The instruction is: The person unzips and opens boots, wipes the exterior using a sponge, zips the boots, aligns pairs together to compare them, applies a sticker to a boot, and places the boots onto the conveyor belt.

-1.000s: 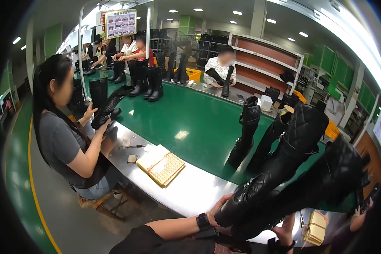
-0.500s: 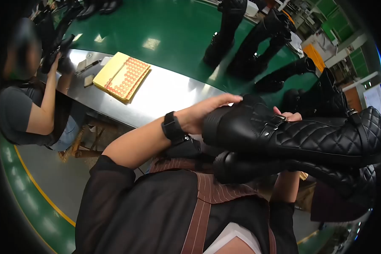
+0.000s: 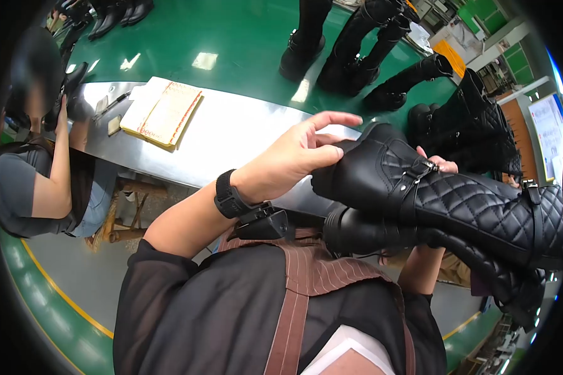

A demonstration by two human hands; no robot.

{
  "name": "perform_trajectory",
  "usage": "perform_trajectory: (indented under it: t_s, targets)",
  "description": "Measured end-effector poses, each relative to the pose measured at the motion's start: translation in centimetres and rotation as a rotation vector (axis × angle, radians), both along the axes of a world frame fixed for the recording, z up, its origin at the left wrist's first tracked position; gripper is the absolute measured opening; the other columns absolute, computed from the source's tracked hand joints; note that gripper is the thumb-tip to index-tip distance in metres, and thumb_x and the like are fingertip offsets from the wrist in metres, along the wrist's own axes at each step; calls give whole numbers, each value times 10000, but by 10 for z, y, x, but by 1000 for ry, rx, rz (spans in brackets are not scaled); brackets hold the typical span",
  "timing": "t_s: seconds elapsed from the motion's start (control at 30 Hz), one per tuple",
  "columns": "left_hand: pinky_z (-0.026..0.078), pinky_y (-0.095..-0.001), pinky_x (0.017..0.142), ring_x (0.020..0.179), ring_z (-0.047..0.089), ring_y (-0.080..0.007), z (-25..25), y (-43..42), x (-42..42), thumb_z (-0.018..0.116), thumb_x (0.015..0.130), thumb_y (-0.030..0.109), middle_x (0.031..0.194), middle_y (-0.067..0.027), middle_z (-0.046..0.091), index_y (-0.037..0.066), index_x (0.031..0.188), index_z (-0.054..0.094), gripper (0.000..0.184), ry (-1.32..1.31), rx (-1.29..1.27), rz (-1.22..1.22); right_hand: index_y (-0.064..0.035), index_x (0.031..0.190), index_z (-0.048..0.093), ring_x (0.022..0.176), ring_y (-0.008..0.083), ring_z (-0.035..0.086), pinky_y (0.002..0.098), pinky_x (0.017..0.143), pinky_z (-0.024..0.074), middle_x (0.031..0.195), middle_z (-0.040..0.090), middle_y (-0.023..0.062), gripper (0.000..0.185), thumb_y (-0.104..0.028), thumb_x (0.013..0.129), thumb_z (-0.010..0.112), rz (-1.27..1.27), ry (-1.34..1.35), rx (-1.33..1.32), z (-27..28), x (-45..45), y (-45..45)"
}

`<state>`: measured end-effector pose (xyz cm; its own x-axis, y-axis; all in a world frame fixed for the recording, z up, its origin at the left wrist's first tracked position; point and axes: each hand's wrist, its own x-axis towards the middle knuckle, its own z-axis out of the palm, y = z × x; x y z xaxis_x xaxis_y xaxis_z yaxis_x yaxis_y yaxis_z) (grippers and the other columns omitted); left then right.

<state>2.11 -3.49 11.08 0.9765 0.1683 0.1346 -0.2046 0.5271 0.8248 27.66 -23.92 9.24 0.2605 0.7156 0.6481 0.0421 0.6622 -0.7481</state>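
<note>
A black quilted boot (image 3: 469,203) with a buckled ankle strap lies sideways before my chest, its shaft pointing right. The fingertips of my right hand (image 3: 443,165) show over its far side near the buckle; that hand is closed around the boot, its palm hidden. My left hand (image 3: 294,153) is by the foot end, fingers spread and apart, with the thumb tip against or just in front of the leather; contact is unclear. A second black boot (image 3: 381,232) hangs directly below the first, partly covered by it. How it is supported cannot be seen.
A stack of yellow sticker sheets (image 3: 159,119) lies on the metal tabletop (image 3: 231,131), with a pen (image 3: 116,103) nearby. Several black boots (image 3: 350,56) stand on the green surface (image 3: 244,37) beyond. At left, another person (image 3: 34,181) handles a dark boot.
My left hand has loosened from the boot's foot end, its fingers spreading and lifting away. The boots have shifted slightly right, and the view has turned a little.
</note>
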Motion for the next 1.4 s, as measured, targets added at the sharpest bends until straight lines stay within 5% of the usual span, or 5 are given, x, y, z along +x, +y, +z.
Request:
perform_trajectory:
  t_s: [0.27,0.6,1.1,1.23,1.4]
  targets:
    - [351,-369,1093,1267,480,-235,-10,-10,3,633,858,99,1369,-167,471,109,1526,126,839,-207,101,140,-13,1363,423,1270,294,466,465,1106,347,1368,480,167,508,-324,974,525,-189,214,-228,0,-10,-40]
    - [240,-441,1130,1344,302,-368,-7,-21,20,815,740,427,1393,-248,313,110,1512,191,1042,68,378,403,13,1182,561,920,200,605,297,812,491,1068,622,89,420,86,768,562,-519,269,-256,-3,-43,-10]
    - [187,-498,1150,1430,154,-377,-9,-2,-3,935,512,385,1511,-224,198,135,1521,145,1306,-20,1074,486,-2,1322,491,1177,233,541,352,1007,420,1280,566,94,590,118,749,554,-378,394,-374,5,-34,2]
    - [194,-486,1146,1435,164,-367,-3,25,0,899,440,548,1533,-196,205,56,1494,196,1359,-228,1161,705,0,1067,667,1019,241,612,324,908,484,1090,662,143,403,49,667,648,-632,-1505,-305,24,17,29]
    - [330,-412,1060,1248,428,-311,5,-21,9,903,426,394,1404,-215,338,81,1416,91,1319,-179,704,626,41,1061,628,898,181,624,300,828,516,1014,674,114,496,-109,636,834,-113,-437,-784,27,-26,86]
